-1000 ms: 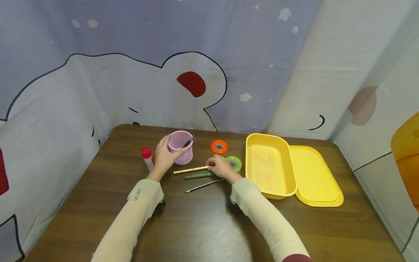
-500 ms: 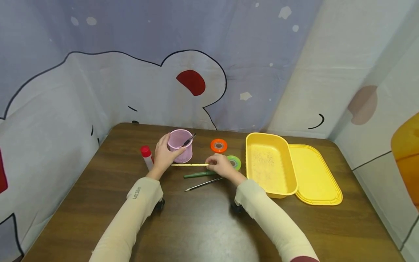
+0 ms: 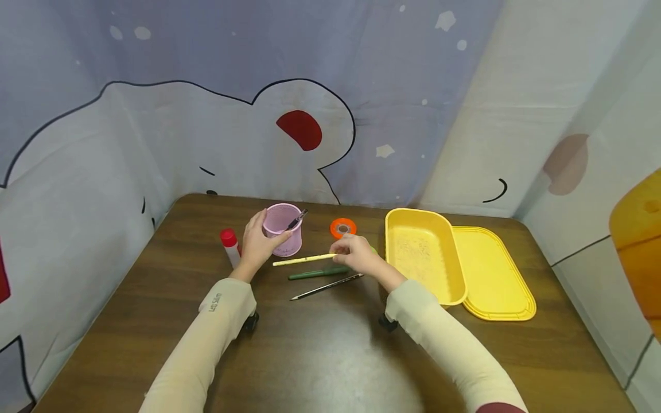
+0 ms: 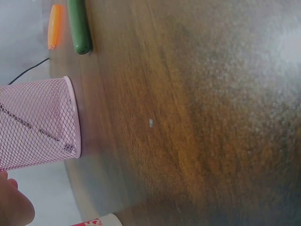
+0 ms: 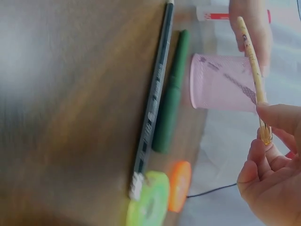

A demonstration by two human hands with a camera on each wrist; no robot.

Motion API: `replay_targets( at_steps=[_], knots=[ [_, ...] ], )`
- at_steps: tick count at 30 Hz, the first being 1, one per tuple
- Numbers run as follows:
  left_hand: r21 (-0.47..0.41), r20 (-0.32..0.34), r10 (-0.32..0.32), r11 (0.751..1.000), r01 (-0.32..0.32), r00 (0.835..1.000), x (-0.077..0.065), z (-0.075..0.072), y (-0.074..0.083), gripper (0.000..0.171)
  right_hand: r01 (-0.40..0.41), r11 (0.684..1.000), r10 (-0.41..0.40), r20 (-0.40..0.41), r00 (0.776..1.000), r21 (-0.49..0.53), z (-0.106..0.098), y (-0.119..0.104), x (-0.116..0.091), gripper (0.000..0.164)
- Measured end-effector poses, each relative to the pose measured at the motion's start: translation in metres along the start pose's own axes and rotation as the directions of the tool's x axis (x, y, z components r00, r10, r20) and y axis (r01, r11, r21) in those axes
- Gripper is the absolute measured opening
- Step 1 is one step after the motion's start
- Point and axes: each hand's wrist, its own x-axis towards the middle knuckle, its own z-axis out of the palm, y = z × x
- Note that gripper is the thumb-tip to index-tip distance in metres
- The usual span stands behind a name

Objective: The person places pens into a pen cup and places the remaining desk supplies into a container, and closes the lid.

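A pink mesh pen cup [image 3: 287,244] stands upright toward the back of the table, a black pen [image 3: 296,220] leaning inside it. My left hand [image 3: 256,244] holds the cup from its left side, thumb in front; in the left wrist view only part of that hand [image 4: 14,202] shows at the corner. With thumb and fingers, my right hand [image 3: 356,254] pinches a slim yellow patterned pen [image 3: 302,260] near one end, raised off the table. Below it lie a green marker [image 3: 315,274] and a dark pencil [image 3: 325,287]. The right wrist view shows the yellow pen [image 5: 253,61] tilted, free end toward the cup.
A red-capped glue stick [image 3: 230,245] stands left of my left hand. An orange tape roll [image 3: 343,228] lies behind my right hand, which mostly hides a green tape roll [image 5: 149,200]. On the right are a yellow bin [image 3: 426,258] and its lid [image 3: 493,275]. A printed curtain [image 3: 206,137] hangs behind.
My right hand has lifted the yellow pen off the table and moved slightly up and to the right, uncovering more of the pencil. My left hand stays on the cup.
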Motion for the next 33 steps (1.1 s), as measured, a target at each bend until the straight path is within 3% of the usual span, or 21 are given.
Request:
replay_targets(
  at_steps=[5, 11, 18, 25, 33],
  knots=[
    [-0.001, -0.001, -0.001, 1.000, 0.001, 1.000, 0.000, -0.001, 0.001, 0.088, -0.011, 1.000, 0.011, 0.008, 1.000, 0.002, -0.019, -0.004, -0.001, 0.010],
    [0.014, 0.008, -0.023, 1.000, 0.022, 1.000, -0.001, -0.001, 0.002, 0.088, 0.001, 1.000, -0.001, -0.027, 1.000, -0.022, -0.038, -0.005, 0.003, 0.011],
    [0.028, -0.009, -0.005, 1.000, 0.005, 1.000, 0.000, 0.001, 0.001, 0.086, 0.004, 0.997, -0.009, -0.062, 0.998, -0.082, -0.058, -0.014, 0.013, 0.013],
    [0.012, -0.005, -0.011, 1.000, 0.011, 1.000, 0.000, 0.000, 0.000, 0.089, 0.020, 0.991, -0.030, -0.074, 0.997, -0.133, -0.065, -0.022, 0.030, 0.011],
    [-0.002, -0.008, -0.005, 1.000, 0.005, 1.000, -0.002, -0.002, 0.004, 0.087, -0.025, 0.985, 0.018, -0.045, 0.999, -0.170, -0.064, -0.026, 0.051, 0.013]
  ],
)
